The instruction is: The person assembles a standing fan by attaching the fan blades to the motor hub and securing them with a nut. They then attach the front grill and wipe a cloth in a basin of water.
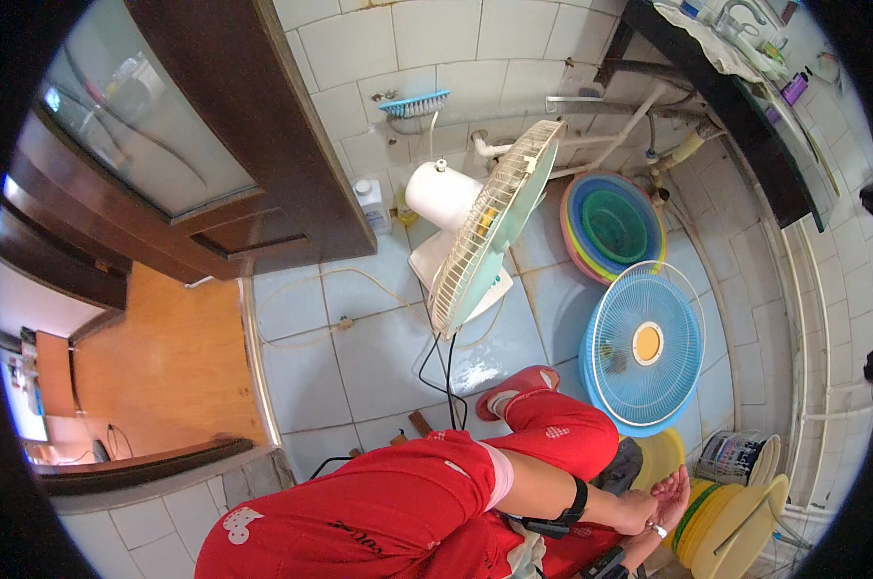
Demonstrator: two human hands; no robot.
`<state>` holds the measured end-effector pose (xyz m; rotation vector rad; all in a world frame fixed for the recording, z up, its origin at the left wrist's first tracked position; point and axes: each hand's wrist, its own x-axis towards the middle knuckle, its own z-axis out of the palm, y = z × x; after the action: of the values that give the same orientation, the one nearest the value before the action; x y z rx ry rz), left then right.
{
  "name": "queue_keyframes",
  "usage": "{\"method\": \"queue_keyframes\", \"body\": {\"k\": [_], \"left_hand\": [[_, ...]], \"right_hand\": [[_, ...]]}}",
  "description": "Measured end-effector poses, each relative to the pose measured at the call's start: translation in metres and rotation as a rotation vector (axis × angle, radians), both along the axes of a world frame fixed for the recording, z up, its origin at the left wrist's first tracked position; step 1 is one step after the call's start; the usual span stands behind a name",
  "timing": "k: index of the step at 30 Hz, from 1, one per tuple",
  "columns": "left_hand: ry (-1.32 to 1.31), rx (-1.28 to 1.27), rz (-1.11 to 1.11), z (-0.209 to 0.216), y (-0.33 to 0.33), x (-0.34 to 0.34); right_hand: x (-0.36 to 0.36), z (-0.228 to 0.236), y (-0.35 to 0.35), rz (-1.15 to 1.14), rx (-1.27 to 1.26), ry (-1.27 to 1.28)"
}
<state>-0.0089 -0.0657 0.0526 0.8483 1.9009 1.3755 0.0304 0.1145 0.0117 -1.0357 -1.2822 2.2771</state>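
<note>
Pale cord [344, 324]: looped on the floor, far left of both hands; if snagged by a foot, the fan might be dragged.
Fan [485, 227]: stood ahead-left of both hands.
Left hand [637, 510]: brought against the right; whether anything is gripped cannot be told.
Grille [626, 328]: laid over the blue basin [591, 372], ahead of the hands; could be tipped off by a knock.
Yellow basin [666, 449]: just beyond the hands.
Right hand [674, 498]: fingers partly hidden; grasp cannot be told.
Yellow bucket [740, 536]: close right; could be bumped by a wide sweep.
</note>
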Motion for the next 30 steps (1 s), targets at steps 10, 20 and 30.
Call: {"method": "queue_keyframes", "body": {"k": [10, 20, 30], "left_hand": [[-0.027, 0.024, -0.107, -0.018, 0.015, -0.001], [0.055, 0.101, -0.051, 0.0, -0.014, -0.003], [0.046, 0.128, 0.007, -0.002, -0.026, -0.008]], "right_hand": [[0.004, -0.008, 0.009, 0.033, -0.016, 0.03], [0.009, -0.04, 0.068, 0.217, 0.006, 0.017], [-0.018, 0.007, -0.006, 0.294, -0.077, 0.066]]}}
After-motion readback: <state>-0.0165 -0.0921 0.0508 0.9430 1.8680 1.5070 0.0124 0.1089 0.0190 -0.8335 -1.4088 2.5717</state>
